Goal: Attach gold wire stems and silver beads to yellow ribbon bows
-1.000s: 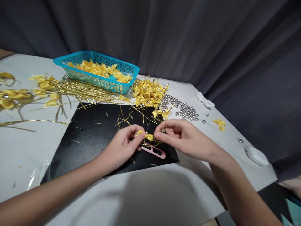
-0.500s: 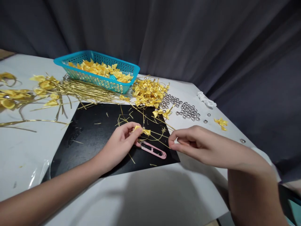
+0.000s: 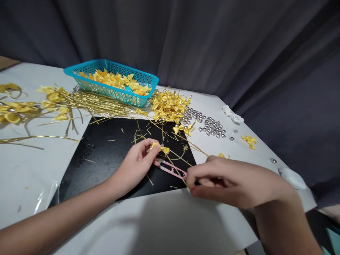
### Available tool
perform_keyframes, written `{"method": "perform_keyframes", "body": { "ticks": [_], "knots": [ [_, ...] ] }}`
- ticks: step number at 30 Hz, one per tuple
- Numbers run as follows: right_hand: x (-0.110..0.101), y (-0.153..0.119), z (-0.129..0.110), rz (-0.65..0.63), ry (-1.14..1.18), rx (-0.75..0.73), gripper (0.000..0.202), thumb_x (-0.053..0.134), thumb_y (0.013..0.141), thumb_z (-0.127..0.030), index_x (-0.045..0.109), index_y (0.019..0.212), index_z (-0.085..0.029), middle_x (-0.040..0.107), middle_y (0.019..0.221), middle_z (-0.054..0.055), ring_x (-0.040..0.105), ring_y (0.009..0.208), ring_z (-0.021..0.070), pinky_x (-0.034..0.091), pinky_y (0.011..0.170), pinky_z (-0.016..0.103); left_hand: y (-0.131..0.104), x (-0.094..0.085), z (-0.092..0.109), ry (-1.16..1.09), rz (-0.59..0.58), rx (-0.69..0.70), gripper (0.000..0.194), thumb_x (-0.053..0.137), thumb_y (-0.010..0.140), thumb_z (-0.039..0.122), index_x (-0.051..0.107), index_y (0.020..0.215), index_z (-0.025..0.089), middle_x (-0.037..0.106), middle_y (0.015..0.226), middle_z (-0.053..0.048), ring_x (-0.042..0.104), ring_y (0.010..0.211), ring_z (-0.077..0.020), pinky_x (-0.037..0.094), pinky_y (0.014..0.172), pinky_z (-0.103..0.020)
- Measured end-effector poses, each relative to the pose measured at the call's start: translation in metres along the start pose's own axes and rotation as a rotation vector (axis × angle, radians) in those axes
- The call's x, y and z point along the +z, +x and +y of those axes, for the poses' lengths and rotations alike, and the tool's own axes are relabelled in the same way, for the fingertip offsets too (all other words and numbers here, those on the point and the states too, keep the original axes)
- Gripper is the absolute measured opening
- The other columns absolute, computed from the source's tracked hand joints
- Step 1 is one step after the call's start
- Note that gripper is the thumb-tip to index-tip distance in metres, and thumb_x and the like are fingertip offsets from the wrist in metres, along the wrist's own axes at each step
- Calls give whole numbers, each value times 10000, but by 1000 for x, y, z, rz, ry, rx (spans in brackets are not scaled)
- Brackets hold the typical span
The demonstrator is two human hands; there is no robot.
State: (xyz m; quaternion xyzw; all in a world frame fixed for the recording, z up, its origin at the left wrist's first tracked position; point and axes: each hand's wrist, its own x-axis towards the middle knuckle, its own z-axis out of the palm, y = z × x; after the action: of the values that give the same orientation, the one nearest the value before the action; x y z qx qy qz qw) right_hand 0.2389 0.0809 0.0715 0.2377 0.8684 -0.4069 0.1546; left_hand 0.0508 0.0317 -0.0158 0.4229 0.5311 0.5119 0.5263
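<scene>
My left hand (image 3: 138, 157) pinches a small yellow ribbon bow (image 3: 165, 150) between thumb and finger, above the black mat (image 3: 106, 156). A tiny bead shows at the bow's middle. Gold cord (image 3: 174, 162) runs from the bow toward my right hand (image 3: 220, 180), whose fingertips are pressed together on its end near the mat's front right corner. Pink thread snips (image 3: 171, 169) reach from under my left fingers to my right fingertips; whether the left hand also holds them I cannot tell.
Behind the mat stands a blue basket (image 3: 111, 90) of yellow bows. A bundle of gold cords (image 3: 101, 102), a heap of finished bows (image 3: 170, 106) and silver beads (image 3: 214, 126) lie around it. Cord scraps litter the mat. A white computer mouse (image 3: 293, 178) is at the right.
My right hand has moved down and nearer to me, drawing the gold cord over the pink snips. My left hand stays put with the bow.
</scene>
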Motion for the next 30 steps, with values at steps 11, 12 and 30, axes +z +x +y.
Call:
{"method": "perform_keyframes", "body": {
  "ticks": [11, 12, 30],
  "knots": [
    [4, -5, 5, 569, 15, -166, 142, 577, 838, -240, 710, 869, -203, 396, 440, -63, 220, 382, 32, 169, 348, 170, -2, 2, 0, 14, -5, -7, 207, 548, 785, 361, 543, 778, 155, 508, 734, 28, 494, 630, -99, 471, 579, -209],
    [7, -5, 4, 606, -29, -186, 138, 579, 838, -215, 708, 887, -207, 416, 448, -62, 245, 386, 29, 195, 356, 162, -2, 1, -1, 15, -6, -4, 206, 543, 790, 362, 541, 785, 156, 506, 735, 28, 497, 639, -102, 472, 585, -211],
    [7, 35, 17, 1259, 230, 147, 213, 594, 797, -326, 703, 807, -143, 432, 515, -19, 330, 456, 72, 249, 431, 224, -10, 4, 3, 88, -316, -6, 201, 493, 839, 379, 530, 796, 187, 583, 745, 4, 541, 656, -124, 452, 566, -208]
  ]
}}
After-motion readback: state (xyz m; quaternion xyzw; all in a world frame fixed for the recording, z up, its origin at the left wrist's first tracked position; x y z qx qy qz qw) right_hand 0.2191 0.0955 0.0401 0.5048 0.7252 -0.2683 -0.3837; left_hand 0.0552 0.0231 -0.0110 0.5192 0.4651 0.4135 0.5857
